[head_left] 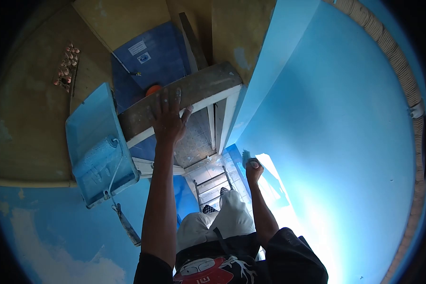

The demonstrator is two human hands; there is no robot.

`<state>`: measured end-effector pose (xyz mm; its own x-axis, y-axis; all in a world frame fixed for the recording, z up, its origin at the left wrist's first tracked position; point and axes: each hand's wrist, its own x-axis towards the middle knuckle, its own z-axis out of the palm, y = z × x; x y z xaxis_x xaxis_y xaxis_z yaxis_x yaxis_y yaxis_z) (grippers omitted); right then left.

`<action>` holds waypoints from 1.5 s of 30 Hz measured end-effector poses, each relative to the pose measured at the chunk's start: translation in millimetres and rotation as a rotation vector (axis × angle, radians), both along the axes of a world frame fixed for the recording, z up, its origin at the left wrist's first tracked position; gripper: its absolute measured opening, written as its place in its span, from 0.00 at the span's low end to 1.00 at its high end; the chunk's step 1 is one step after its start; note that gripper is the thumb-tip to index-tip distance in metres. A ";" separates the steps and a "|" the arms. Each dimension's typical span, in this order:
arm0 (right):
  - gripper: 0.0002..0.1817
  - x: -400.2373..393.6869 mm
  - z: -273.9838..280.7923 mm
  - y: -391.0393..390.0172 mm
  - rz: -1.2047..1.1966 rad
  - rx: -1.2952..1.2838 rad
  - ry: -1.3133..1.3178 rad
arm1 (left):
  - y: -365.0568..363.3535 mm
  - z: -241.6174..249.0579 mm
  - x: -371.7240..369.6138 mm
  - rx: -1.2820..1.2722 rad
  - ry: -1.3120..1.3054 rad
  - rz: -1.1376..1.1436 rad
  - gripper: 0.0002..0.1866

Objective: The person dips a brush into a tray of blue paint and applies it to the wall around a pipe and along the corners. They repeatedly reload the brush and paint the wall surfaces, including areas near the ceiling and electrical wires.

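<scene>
My left hand (169, 118) lies with its fingers spread over the top of a paint-spotted wooden beam (201, 87) above a doorway. My right hand (254, 171) is closed around a paintbrush (246, 157), held low beside the light blue wall (336, 109). The bristles point up and look coated in blue paint. Left of my left arm, a light blue paint tray (89, 102) rests tilted against the beam's end. In it sits a paint roller (97, 156) loaded with blue paint, its handle (126, 225) hanging over the tray's lower edge.
My feet are on a metal ladder (212, 182) above a tiled floor. Bundled corrugated conduit (388, 42) runs along the right wall's edge. Beyond the beam are a dark blue panel (158, 52) with labels and an orange round object (153, 90). Bright light falls on the lower right wall.
</scene>
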<state>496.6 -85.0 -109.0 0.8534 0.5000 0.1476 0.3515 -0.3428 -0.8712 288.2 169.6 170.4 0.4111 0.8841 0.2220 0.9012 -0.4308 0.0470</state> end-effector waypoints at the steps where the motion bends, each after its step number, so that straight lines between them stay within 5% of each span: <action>1: 0.04 -11.2 -4.2 -18.2 0.017 0.001 0.070 | 1.3 -1.0 -0.3 0.010 -0.018 -0.004 0.37; 5: 0.06 -46.1 -5.7 -86.0 -0.147 -0.035 0.285 | 0.4 -0.8 1.2 0.034 -0.045 0.004 0.37; 9: 0.11 -51.2 -82.0 -164.8 -0.478 -0.057 0.488 | 3.1 -5.6 2.3 0.087 -0.033 0.021 0.36; 12: 0.20 -48.2 -101.4 -200.1 -0.898 -0.103 0.635 | 0.7 -3.8 2.4 0.038 -0.039 0.038 0.36; 13: 0.24 -43.1 -102.6 -215.1 -0.806 -0.062 0.762 | 1.9 -4.1 2.4 0.038 -0.037 0.036 0.35; 16: 0.23 -42.9 -106.5 -217.8 -1.021 0.235 0.846 | 1.6 -5.5 1.9 0.053 -0.034 0.033 0.35; 20: 0.23 -34.1 -119.9 -220.0 -0.721 0.372 0.903 | 1.0 -9.1 1.3 0.157 -0.050 0.015 0.35; 31: 0.21 -41.2 -150.5 -185.8 -0.622 0.437 0.910 | -0.8 -15.3 4.3 0.246 -0.030 0.050 0.35; 35: 0.23 -48.6 -111.8 -166.3 -0.645 0.395 1.071 | -4.0 -13.9 5.5 0.263 -0.026 0.062 0.35; 38: 0.19 -30.3 -157.5 -163.2 -0.488 0.358 1.246 | -4.5 -15.2 5.3 0.319 -0.063 0.057 0.35; 41: 0.12 -25.1 -207.1 -154.0 -0.235 0.384 1.105 | -6.4 -16.8 5.9 0.364 -0.085 0.055 0.34; 45: 0.09 -5.6 -159.2 -102.3 -0.440 0.393 1.527 | -9.2 -17.7 6.9 0.420 -0.105 0.054 0.33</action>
